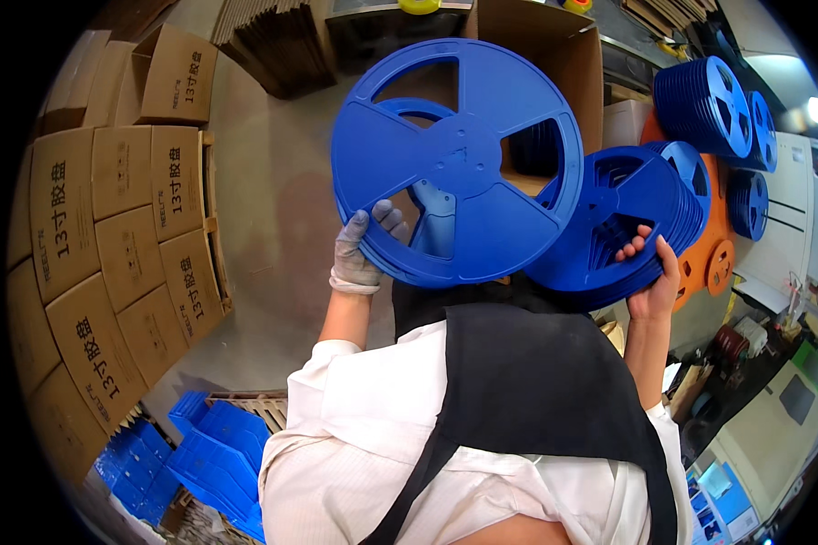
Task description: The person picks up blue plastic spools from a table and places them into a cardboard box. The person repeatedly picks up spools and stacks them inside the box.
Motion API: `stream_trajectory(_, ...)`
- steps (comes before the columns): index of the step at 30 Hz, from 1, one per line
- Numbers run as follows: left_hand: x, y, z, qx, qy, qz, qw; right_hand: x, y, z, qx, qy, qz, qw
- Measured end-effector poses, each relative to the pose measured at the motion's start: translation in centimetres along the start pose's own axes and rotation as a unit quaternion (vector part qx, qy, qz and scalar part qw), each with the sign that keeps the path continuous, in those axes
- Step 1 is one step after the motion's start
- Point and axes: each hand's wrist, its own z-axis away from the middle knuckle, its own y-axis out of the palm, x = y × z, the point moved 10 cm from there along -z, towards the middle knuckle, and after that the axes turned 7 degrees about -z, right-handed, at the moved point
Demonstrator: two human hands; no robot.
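Note:
In my gloved left hand [358, 251] is a large blue plastic reel [500, 84], gripped at its lower left rim with fingers passing through a cut-out. Another blue rim shows behind it through the openings. My bare right hand [653, 272] is wrapped round the lower right edge of a stack of blue reels [609, 204], its fingertips reaching into a cut-out. The single reel overlaps the stack's left side and hides part of it.
Brown cartons [123, 173] are piled on a pallet at left. An open cardboard box [573, 54] stands beyond the reels. More blue reels [700, 104] sit on an orange surface [691, 263] at right. Blue plastic bins [218, 454] lie at lower left; flattened cardboard [273, 41] leans at the back.

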Motion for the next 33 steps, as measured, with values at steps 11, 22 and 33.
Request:
stream_trajectory(11, -0.8, 0.2, -0.1, -0.038, 0.025, -0.026, 0.999, 4.4, 0.5, 1.9, 0.167, -0.039, -0.174, 0.970)
stream_trajectory(22, -3.5, 1.8, -4.7, -0.071, 0.016, -0.487, 0.870, 7.0, -0.8, 3.5, 0.303, -0.099, -0.279, 0.906)
stream_trajectory(33, -3.5, 1.3, -3.5, -0.147, 0.112, -0.808, 0.560, 6.7, 0.3, 4.3, 0.314, -0.067, -0.352, 0.879)
